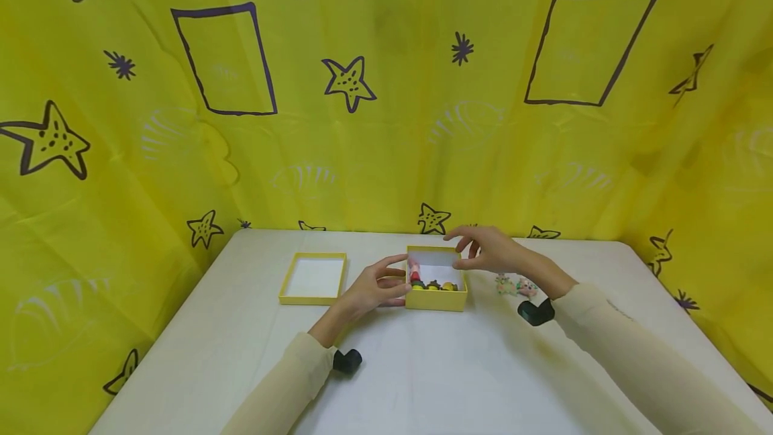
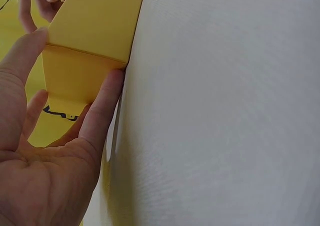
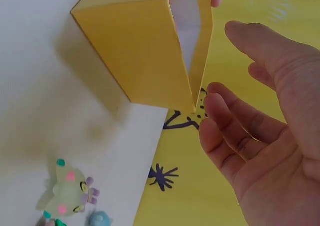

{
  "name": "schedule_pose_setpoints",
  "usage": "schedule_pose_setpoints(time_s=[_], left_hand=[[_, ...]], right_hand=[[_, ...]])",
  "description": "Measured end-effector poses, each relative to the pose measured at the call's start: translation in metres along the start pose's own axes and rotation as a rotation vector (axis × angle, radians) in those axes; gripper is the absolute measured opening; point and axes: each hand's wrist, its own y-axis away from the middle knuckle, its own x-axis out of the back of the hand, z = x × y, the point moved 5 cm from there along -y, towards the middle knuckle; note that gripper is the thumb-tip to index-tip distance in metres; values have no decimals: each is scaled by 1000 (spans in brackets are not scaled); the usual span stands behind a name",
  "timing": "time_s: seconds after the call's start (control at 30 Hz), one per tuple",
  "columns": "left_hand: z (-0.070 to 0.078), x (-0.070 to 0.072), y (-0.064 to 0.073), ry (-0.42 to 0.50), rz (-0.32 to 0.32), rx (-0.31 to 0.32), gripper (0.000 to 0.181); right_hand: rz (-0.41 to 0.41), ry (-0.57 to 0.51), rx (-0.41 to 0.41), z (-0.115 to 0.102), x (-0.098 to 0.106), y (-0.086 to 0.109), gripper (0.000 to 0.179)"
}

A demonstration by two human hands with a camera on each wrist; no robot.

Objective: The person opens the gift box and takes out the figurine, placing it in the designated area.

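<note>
Figurines in the yellow box could topple if the left hand, fingers extended against it, pushes; opposite, the right hand hovers empty, fingers apart.

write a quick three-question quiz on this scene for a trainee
1. Which hand touches the yellow box?
2. True or false: the right hand grips a toy figure.
3. Fill in: in the head view, the shallow yellow lid lies on the table to the ____ of the box.

Key:
1. The left hand.
2. False: the right hand holds nothing.
3. Left.
</note>
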Motion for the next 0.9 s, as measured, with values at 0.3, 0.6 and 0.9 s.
schedule_pose_setpoints(time_s=[0.3, 0.6, 0.9], left_hand=[[2, 0, 1, -10, 12, 16, 72], [2, 0, 1, 1, 7, 15, 71], [5, -1, 3, 26, -9, 8, 69]], right_hand=[[-47, -34, -7, -5, -16, -16, 53], [-57, -54, 32, -14, -28, -29, 49], [-133, -43, -26, -13, -45, -42, 47]])
